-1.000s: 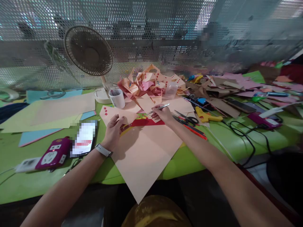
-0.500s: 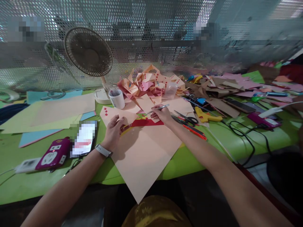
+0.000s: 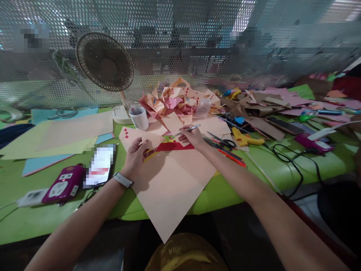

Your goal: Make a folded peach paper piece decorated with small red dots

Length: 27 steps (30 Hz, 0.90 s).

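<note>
1. The right hand (image 3: 194,136) is closed around a thin metal tweezers (image 3: 187,131); the tool lies slanted, with its tip pointing left and down toward a red paper strip (image 3: 175,146).
2. The left hand (image 3: 134,156) pinches the edge of a peach folded paper (image 3: 141,137) between thumb and fingers. This paper has small red diamonds near its left corner.
3. The red paper strip lies flat between the two hands, on top of a large peach sheet (image 3: 172,184) that hangs over the near edge of the green table (image 3: 282,169).
4. Just right of the right hand lie scissors (image 3: 224,142) and a yellow glue gun (image 3: 246,138), close to the forearm.
5. Behind the hands stands a white cup (image 3: 140,117), and beyond it a heap of folded papers (image 3: 180,99) in pink and peach.
6. A small fan (image 3: 105,62) stands at the back left, before a perforated metal screen.
7. Left of the left wrist lie a phone (image 3: 100,165) and a purple power strip (image 3: 64,187).
8. A black cable (image 3: 296,165) curls on the table at the right, well apart from the hands.
</note>
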{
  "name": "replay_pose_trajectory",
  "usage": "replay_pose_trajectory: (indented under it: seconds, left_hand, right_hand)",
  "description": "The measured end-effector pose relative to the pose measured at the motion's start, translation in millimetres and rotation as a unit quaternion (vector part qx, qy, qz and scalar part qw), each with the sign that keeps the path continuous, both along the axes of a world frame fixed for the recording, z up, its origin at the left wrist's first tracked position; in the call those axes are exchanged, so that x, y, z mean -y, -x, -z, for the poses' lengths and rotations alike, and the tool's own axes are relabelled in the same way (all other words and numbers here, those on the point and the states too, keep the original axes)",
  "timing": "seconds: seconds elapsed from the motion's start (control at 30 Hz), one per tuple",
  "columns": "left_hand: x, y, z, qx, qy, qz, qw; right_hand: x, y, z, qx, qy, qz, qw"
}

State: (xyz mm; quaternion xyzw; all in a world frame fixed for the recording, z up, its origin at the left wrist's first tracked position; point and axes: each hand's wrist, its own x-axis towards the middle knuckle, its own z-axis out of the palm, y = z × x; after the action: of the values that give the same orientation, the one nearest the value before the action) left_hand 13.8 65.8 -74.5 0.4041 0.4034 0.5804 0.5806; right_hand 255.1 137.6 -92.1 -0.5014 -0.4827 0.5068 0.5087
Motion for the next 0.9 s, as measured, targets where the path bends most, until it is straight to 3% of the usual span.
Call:
replay_pose_trajectory:
  seconds: [0.43,0.9]
  left_hand:
    - [1,-1,-2.3,-0.002,0.012,-0.001,1.0]
    - [7,-3,-2.9,-0.02,-0.005,0.022,1.0]
  right_hand:
    - [0,1,2.4,0.002,-0.018,0.012,1.0]
    - [14,-1,-24.3,-0.011,-0.084,0.045,0.995]
